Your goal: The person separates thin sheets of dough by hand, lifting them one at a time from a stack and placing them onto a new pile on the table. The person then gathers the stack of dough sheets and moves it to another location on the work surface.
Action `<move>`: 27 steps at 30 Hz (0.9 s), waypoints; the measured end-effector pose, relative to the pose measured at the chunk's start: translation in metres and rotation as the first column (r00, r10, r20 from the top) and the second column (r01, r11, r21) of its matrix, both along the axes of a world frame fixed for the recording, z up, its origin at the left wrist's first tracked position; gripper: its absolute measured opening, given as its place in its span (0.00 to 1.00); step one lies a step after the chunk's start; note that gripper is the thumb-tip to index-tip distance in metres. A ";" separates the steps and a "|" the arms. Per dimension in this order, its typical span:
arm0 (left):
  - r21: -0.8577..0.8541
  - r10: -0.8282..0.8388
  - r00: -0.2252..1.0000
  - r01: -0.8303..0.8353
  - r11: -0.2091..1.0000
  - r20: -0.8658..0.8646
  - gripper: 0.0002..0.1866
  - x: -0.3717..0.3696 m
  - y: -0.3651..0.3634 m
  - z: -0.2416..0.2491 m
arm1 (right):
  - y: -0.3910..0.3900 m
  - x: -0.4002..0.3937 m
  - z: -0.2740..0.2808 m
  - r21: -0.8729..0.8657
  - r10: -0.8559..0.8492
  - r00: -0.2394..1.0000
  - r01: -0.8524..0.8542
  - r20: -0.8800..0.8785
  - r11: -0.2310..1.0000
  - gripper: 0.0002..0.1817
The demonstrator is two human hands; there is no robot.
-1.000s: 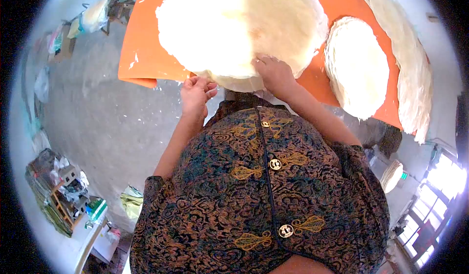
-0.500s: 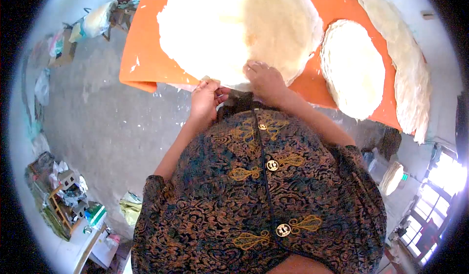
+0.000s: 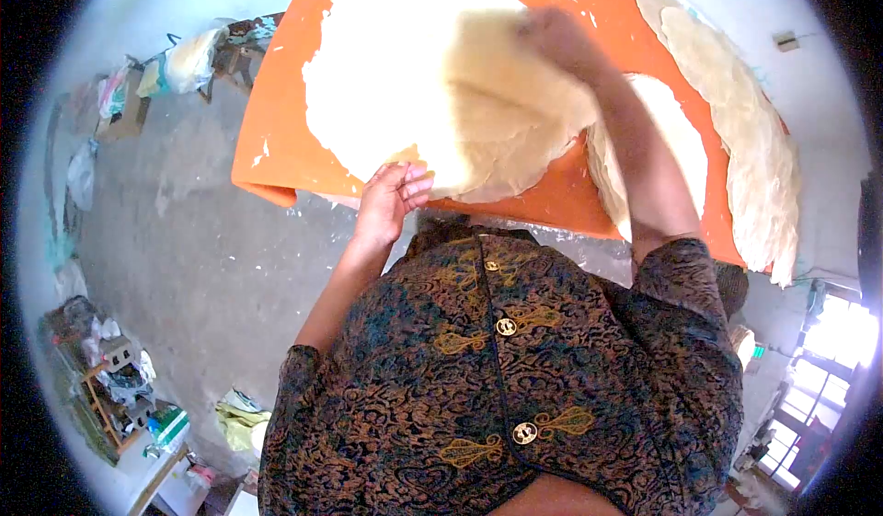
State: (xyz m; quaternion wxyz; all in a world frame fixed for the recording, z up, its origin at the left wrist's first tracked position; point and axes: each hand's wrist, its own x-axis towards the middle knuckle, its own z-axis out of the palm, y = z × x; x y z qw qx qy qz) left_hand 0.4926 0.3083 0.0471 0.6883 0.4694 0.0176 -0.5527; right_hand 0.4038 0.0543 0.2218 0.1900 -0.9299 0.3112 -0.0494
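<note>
A large round pile of thin, pale flatbread sheets [image 3: 386, 74] lies on an orange cloth, its left part washed out by bright light. At the near edge of the pile, my left hand [image 3: 391, 201] pinches the rim of a flatbread between thumb and forefinger, the other fingers loosely curled. My right hand [image 3: 559, 40] is stretched out over the far right part of the pile, smeared by motion, so its fingers are not clear. Beneath my right forearm, a smaller stack of flatbreads [image 3: 685, 148] is partly covered.
The orange cloth [image 3: 276, 139] carries scattered pale flakes. Along its right edge lies a long row of folded flatbread sheets [image 3: 736, 130]. Grey floor [image 3: 202, 231] stretches to the left, with bags [image 3: 189, 61] by the wall. A bright window [image 3: 823, 369] is at lower right.
My right hand has moved from the near edge out to the far right of the pile. The left hand stays at the near rim. The view has shifted slightly.
</note>
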 end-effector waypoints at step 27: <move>0.194 0.246 0.962 -0.220 0.956 -0.122 0.04 0.056 -0.082 -0.026 | 0.042 0.015 -0.173 -0.232 0.301 0.953 -0.287 0.028 0.929 0.06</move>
